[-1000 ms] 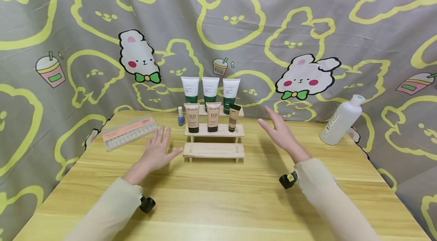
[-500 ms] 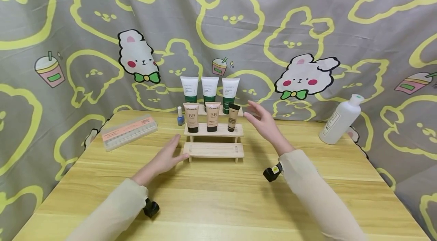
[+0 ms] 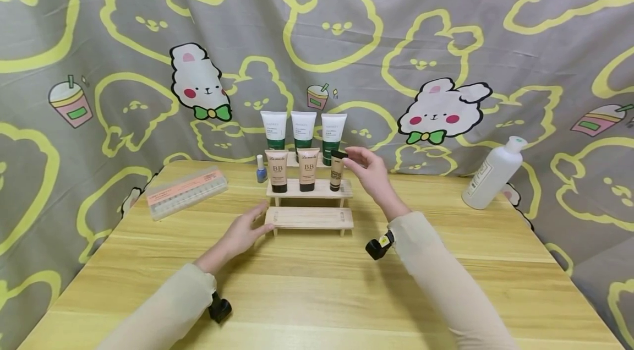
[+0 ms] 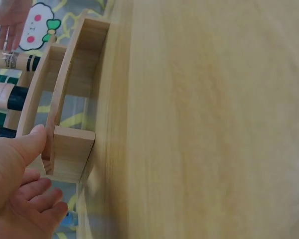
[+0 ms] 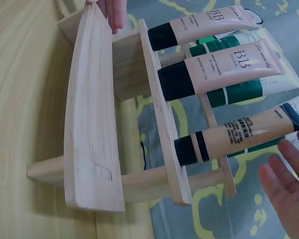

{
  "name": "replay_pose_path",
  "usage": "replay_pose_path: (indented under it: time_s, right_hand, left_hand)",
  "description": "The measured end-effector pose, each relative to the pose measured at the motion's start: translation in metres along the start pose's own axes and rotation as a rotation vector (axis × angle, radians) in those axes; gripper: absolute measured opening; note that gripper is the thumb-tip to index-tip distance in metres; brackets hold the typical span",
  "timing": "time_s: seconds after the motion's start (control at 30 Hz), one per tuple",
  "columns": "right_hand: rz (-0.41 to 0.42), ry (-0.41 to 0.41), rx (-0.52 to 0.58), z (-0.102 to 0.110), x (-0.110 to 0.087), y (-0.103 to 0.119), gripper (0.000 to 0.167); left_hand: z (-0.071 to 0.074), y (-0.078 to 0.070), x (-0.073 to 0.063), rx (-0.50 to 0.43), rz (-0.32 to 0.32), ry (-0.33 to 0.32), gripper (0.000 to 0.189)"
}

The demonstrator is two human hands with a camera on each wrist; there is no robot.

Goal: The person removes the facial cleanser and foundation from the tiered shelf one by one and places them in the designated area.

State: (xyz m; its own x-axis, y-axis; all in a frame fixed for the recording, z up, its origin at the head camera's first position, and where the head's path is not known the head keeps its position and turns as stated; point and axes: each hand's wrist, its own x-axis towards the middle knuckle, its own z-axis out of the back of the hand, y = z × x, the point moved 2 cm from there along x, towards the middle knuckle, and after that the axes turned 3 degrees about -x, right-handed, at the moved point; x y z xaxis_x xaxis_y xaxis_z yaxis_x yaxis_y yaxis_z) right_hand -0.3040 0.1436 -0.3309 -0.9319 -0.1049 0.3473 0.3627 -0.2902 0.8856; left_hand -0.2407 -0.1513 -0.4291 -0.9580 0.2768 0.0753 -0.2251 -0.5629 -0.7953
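A three-step wooden display stand [image 3: 309,218] stands mid-table. My left hand [image 3: 242,234] is at the left end of its lowest step; in the left wrist view the thumb [image 4: 32,142] touches the step's edge and the other fingers lie loosely bent beside it. My right hand [image 3: 372,176] reaches the top of a small beige tube [image 3: 336,176] with a dark crimped end, on the middle step. In the right wrist view its fingers [image 5: 284,169] are spread beside the tube; contact is hard to tell. Two BB cream tubes [image 3: 307,169] stand left of it.
Three white-and-green tubes [image 3: 304,130] stand on the top step. Blue nail polish [image 3: 261,173] stands left of the stand, and a flat clear case [image 3: 187,193] lies farther left. A white bottle [image 3: 492,174] leans at the right. A patterned curtain [image 3: 337,25] hangs behind the table.
My right hand has moved left to the small beige tube. My left hand has moved right, bringing its thumb to the lowest step. The tubes look unmoved.
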Motion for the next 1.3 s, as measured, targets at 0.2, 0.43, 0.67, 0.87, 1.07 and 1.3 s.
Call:
replay_pose_path:
  time_s: [0.2,0.43,0.67,0.87,1.07,1.3]
  right_hand:
    - [-0.026,-0.038,-0.010,-0.003,0.001,0.002,0.033]
    - [-0.032,-0.079,-0.013,-0.005,0.002,0.002,0.017]
    - [-0.032,-0.089,0.000,-0.004,0.004,0.002,0.016]
    - [-0.066,-0.083,0.033,-0.002,0.003,0.006,0.020]
    - [-0.054,-0.085,0.053,0.002,0.003,0.005,0.020]
    - [-0.065,-0.106,0.074,0.017,0.002,0.003,0.023]
  left_hand:
    - [-0.001,-0.001,-0.003,0.005,-0.033,-0.031,0.057]
    - [-0.002,-0.001,-0.004,0.017,-0.055,-0.052,0.052]
    - [-0.002,-0.001,-0.004,0.018,-0.048,-0.058,0.052]
    - [-0.002,-0.002,-0.004,0.015,-0.043,-0.062,0.052]
    - [-0.002,-0.001,-0.004,0.019,-0.041,-0.070,0.052]
    - [-0.003,-0.001,-0.003,0.016,-0.044,-0.074,0.053]
